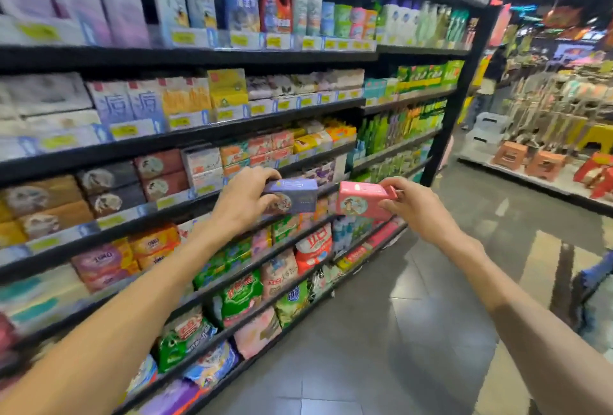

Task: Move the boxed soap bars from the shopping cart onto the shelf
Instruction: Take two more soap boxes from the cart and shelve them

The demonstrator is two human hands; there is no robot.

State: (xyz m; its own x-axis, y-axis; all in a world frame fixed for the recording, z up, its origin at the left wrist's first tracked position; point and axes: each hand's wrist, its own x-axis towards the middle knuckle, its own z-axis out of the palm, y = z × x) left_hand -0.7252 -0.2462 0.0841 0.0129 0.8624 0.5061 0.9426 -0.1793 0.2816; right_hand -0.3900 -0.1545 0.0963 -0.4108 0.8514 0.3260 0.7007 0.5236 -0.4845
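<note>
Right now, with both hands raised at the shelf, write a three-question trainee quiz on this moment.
1. True or false: the left hand grips the purple cardboard soap box.
2. Multiple choice: the pink cardboard soap box is A) lying on the grey tiled floor, B) gripped by the right hand, C) standing on the top shelf.
3. Fill in: the two boxes are held in front of the black metal ____.

Key: 1 true; 2 B; 3 shelf.
</note>
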